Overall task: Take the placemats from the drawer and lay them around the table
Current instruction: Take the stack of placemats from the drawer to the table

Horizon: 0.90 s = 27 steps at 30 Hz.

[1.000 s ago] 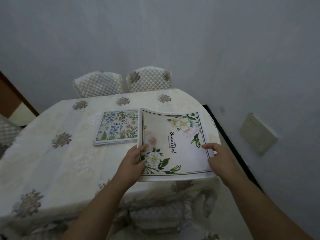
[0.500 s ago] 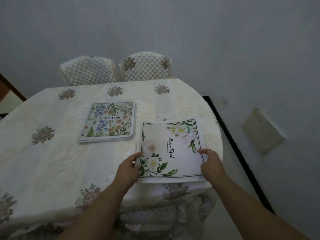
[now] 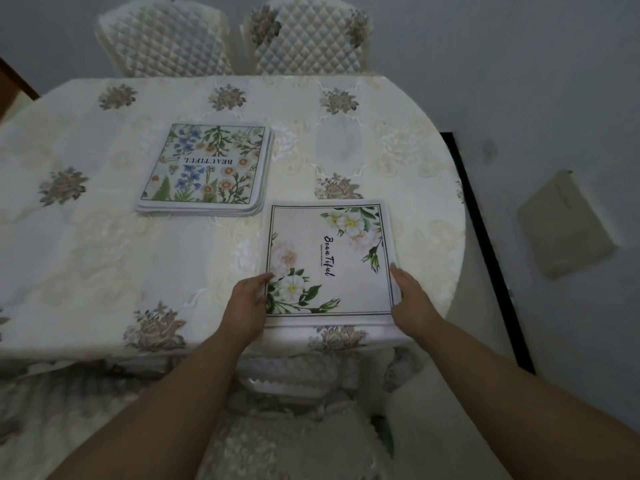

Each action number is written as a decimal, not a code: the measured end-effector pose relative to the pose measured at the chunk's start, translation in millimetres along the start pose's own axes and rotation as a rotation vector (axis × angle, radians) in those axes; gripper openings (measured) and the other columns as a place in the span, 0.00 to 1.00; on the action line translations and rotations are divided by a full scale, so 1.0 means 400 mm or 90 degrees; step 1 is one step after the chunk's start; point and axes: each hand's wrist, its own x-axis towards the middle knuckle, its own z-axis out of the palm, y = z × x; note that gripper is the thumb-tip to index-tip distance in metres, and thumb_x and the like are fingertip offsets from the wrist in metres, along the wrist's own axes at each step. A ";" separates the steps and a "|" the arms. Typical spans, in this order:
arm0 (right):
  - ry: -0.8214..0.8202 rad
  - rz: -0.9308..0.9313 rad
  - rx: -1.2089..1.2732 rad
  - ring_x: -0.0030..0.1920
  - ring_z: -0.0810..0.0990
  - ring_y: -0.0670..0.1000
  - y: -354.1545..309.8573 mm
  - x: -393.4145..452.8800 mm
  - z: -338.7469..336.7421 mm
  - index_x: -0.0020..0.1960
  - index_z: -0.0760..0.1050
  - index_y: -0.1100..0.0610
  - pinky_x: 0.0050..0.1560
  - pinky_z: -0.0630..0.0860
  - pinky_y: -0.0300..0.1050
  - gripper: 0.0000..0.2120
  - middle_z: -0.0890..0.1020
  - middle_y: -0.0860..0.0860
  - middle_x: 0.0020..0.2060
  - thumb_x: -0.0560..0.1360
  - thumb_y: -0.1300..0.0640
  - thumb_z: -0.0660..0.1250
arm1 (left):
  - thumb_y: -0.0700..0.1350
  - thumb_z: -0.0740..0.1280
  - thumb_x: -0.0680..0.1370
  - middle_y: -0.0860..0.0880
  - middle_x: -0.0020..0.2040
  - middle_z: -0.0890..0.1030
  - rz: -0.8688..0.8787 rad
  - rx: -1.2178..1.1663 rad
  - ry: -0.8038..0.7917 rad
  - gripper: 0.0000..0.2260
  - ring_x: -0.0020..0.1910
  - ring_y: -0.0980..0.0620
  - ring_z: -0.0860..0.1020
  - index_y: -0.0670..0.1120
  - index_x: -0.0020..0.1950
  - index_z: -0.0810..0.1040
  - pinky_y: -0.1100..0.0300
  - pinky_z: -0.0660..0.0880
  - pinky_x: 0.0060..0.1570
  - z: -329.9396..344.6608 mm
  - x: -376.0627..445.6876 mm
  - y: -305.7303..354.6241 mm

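A white placemat (image 3: 329,261) with white flowers and "Beautiful" script lies flat on the table near its front right edge. My left hand (image 3: 246,304) pinches its left edge, thumb on top. My right hand (image 3: 412,299) holds its right edge near the front corner, with the fingers beneath hidden. A stack of several placemats (image 3: 206,168), topped by a blue and orange flower print, rests further back and to the left, apart from both hands.
The table (image 3: 86,237) has a cream embroidered cloth and a rounded right end. Two quilted chairs (image 3: 304,32) stand at the far side, another chair (image 3: 294,438) is tucked in below me. A wall is close on the right.
The placemat has come down and toward me, from lifted beside the stack to lying flat near the front edge. Both hands stayed on its side edges.
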 end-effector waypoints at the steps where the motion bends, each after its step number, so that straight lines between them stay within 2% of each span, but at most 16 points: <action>1: 0.011 0.001 -0.001 0.79 0.56 0.52 0.002 0.001 0.005 0.81 0.55 0.50 0.70 0.50 0.33 0.42 0.58 0.53 0.79 0.72 0.76 0.60 | 0.34 0.60 0.80 0.41 0.66 0.77 0.003 0.011 -0.001 0.21 0.68 0.44 0.73 0.48 0.72 0.76 0.49 0.69 0.71 -0.002 0.005 -0.005; 5: 0.057 -0.008 -0.018 0.78 0.57 0.54 0.012 -0.005 0.028 0.80 0.58 0.50 0.69 0.49 0.31 0.39 0.60 0.54 0.79 0.73 0.74 0.62 | 0.33 0.61 0.78 0.45 0.66 0.78 -0.010 -0.027 -0.005 0.23 0.66 0.47 0.75 0.50 0.70 0.78 0.48 0.71 0.70 -0.006 0.013 -0.019; 8: 0.068 -0.027 -0.032 0.79 0.57 0.53 0.013 -0.009 0.032 0.80 0.59 0.51 0.69 0.48 0.32 0.39 0.60 0.54 0.79 0.74 0.74 0.61 | 0.33 0.62 0.78 0.44 0.66 0.76 -0.011 -0.033 -0.004 0.23 0.67 0.45 0.74 0.50 0.70 0.78 0.47 0.71 0.71 0.000 0.013 -0.027; 13: 0.041 -0.039 -0.007 0.79 0.56 0.51 0.026 -0.015 0.024 0.80 0.59 0.52 0.69 0.51 0.32 0.38 0.59 0.52 0.79 0.74 0.75 0.60 | 0.35 0.61 0.81 0.43 0.68 0.73 0.030 0.025 -0.015 0.20 0.70 0.46 0.70 0.48 0.72 0.76 0.60 0.63 0.70 -0.007 -0.009 -0.027; 16: 0.038 -0.037 0.000 0.79 0.55 0.50 0.030 -0.019 0.027 0.80 0.58 0.52 0.70 0.51 0.32 0.39 0.58 0.51 0.79 0.74 0.75 0.60 | 0.37 0.62 0.81 0.43 0.68 0.72 0.035 0.020 -0.013 0.20 0.68 0.47 0.71 0.48 0.72 0.76 0.63 0.62 0.68 -0.012 -0.024 -0.029; 18: 0.045 -0.035 0.001 0.79 0.55 0.51 0.027 -0.018 0.030 0.80 0.58 0.52 0.69 0.51 0.31 0.40 0.58 0.51 0.79 0.73 0.76 0.60 | 0.37 0.62 0.81 0.44 0.68 0.71 0.021 0.000 -0.013 0.20 0.67 0.47 0.71 0.49 0.71 0.76 0.61 0.64 0.70 -0.014 -0.026 -0.019; 20: 0.044 -0.026 -0.016 0.79 0.55 0.53 0.020 -0.015 0.032 0.80 0.57 0.51 0.71 0.51 0.35 0.40 0.58 0.52 0.80 0.73 0.74 0.61 | 0.36 0.63 0.79 0.44 0.67 0.70 0.001 -0.019 -0.015 0.21 0.67 0.46 0.72 0.49 0.71 0.76 0.54 0.68 0.71 -0.010 -0.025 -0.008; 22: 0.053 -0.003 -0.112 0.78 0.54 0.58 0.009 -0.019 0.040 0.81 0.56 0.50 0.74 0.53 0.43 0.38 0.55 0.53 0.80 0.74 0.69 0.63 | 0.35 0.65 0.76 0.43 0.71 0.68 -0.018 0.005 0.015 0.23 0.69 0.40 0.70 0.50 0.70 0.77 0.46 0.70 0.70 0.004 -0.027 -0.003; 23: 0.076 0.007 -0.192 0.77 0.53 0.60 0.004 -0.024 0.048 0.81 0.55 0.50 0.75 0.54 0.48 0.38 0.53 0.53 0.80 0.74 0.65 0.63 | 0.35 0.65 0.76 0.41 0.74 0.66 -0.019 0.069 0.044 0.24 0.71 0.36 0.68 0.50 0.71 0.76 0.42 0.70 0.69 0.015 -0.031 0.001; 25: 0.125 -0.041 -0.325 0.79 0.48 0.59 -0.007 -0.039 0.077 0.81 0.53 0.49 0.77 0.53 0.53 0.36 0.48 0.52 0.81 0.75 0.57 0.62 | 0.40 0.66 0.77 0.41 0.80 0.62 0.050 0.226 0.089 0.25 0.75 0.35 0.63 0.52 0.74 0.72 0.39 0.69 0.69 0.049 -0.044 0.015; 27: 0.091 -0.169 -0.365 0.80 0.40 0.55 -0.008 -0.047 0.132 0.82 0.50 0.51 0.79 0.46 0.53 0.33 0.44 0.51 0.81 0.78 0.49 0.52 | 0.48 0.60 0.81 0.45 0.82 0.59 0.206 0.293 0.034 0.25 0.80 0.38 0.57 0.53 0.79 0.65 0.41 0.64 0.74 0.097 -0.058 0.045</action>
